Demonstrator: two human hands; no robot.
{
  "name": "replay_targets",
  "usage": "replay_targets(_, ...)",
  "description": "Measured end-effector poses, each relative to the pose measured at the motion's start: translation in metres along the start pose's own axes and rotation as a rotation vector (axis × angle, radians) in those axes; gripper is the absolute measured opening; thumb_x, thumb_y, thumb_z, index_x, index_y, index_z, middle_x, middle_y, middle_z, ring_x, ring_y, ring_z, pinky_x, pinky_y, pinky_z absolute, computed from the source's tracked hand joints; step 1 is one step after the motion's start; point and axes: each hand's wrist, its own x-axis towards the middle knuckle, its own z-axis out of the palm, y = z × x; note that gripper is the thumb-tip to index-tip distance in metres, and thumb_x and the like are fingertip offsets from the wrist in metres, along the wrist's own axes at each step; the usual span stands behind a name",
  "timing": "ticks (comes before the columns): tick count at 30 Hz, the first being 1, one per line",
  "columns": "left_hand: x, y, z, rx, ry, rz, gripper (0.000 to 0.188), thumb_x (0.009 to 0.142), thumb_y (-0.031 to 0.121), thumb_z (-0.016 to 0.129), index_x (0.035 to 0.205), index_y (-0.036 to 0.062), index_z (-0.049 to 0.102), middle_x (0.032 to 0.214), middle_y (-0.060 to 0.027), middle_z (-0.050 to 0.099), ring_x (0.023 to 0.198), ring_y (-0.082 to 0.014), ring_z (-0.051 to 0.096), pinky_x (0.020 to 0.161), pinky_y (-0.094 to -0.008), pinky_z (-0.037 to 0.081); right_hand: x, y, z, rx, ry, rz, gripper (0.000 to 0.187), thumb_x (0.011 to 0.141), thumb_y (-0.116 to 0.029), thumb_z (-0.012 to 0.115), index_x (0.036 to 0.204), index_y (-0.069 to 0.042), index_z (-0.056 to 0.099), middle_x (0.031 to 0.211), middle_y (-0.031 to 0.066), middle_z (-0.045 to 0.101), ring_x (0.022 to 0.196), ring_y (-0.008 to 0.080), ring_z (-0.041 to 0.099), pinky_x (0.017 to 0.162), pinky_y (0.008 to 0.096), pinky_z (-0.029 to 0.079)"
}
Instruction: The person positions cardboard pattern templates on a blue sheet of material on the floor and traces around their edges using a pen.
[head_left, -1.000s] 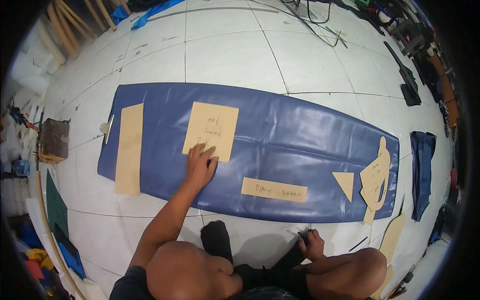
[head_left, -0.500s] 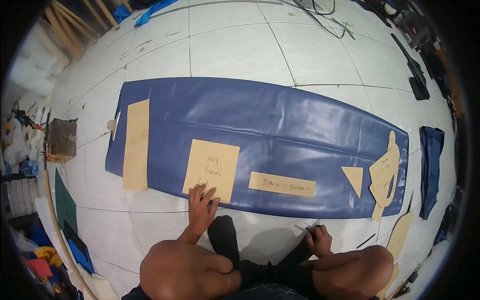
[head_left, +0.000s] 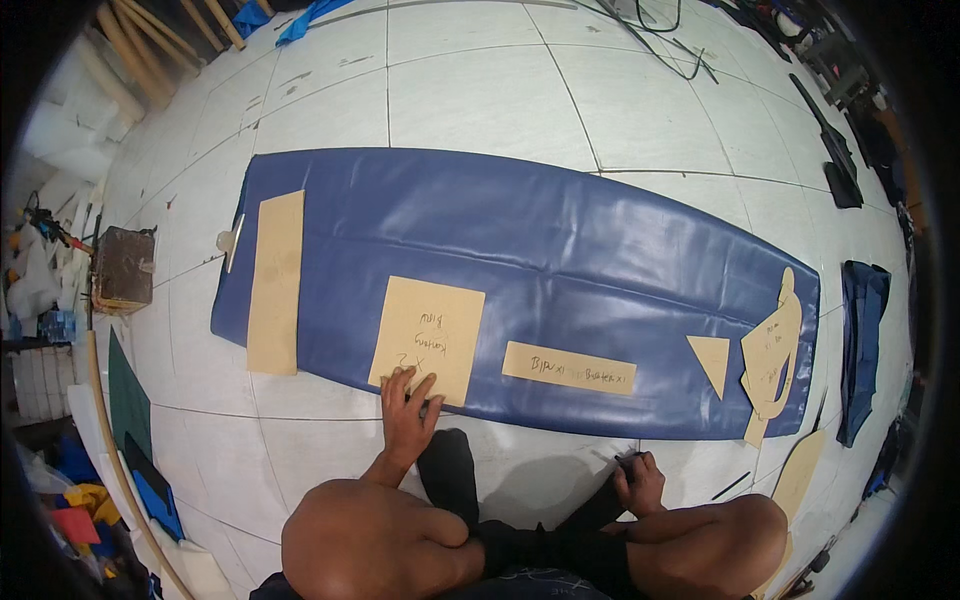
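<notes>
Square tan card [head_left: 432, 335] partly under spread left hand [head_left: 408, 420], right hand [head_left: 643, 486] clasping dark object [head_left: 626, 462]

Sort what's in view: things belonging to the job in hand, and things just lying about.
In the job, it seems:
blue sheet
square tan card touched by the left hand
long tan strip, short tan strip, tan triangle, curved tan piece, on the sheet
small dark object in the right hand

Apparently just lying about:
brown block
folded dark blue cloth
wooden poles
</notes>
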Motion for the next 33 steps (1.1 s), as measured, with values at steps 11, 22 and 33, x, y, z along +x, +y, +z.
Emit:
replay_targets(11,0.004,0.004,0.0,-0.005,0.006,-0.015,0.039,0.092,0.027,0.071,0.127,0.0104,0.069,0.139,-0.0186,0.051,0.137,-0.0426,0.042,0.117,-0.0611,0.027,0.005,-0.008,-0.004,0.018,0.08,-0.05,0.023,0.084,-0.02,0.074,0.095,-0.004,0.062,0.091,0.0168,0.057,0.076,0.0406,0.062,0.065,0.0496,0.052)
replay_targets(22,0.002,0.003,0.003,0.024,0.004,-0.028,0.039,0.093,0.029,0.069,0.127,0.0106,0.067,0.139,-0.0184,0.051,0.137,-0.0425,0.043,0.117,-0.0622,0.025,0.003,-0.007,-0.006,-0.001,0.017,0.008,0.022,0.085,-0.021,0.072,0.101,-0.008,0.064,0.096,0.0161,0.059,0.083,0.0419,0.063,0.069,0.0513,0.053)
replay_targets(33,0.001,0.002,0.001,0.057,0.027,0.005,0.038,0.093,0.027,0.069,0.128,0.0107,0.067,0.139,-0.0191,0.052,0.137,-0.0418,0.044,0.119,-0.0592,0.026,0.004,-0.005,-0.001,-0.022,0.019,-0.018,0.025,0.085,-0.022,0.072,0.104,-0.009,0.064,0.101,0.0153,0.061,0.085,0.0412,0.066,0.07,0.0508,0.056)
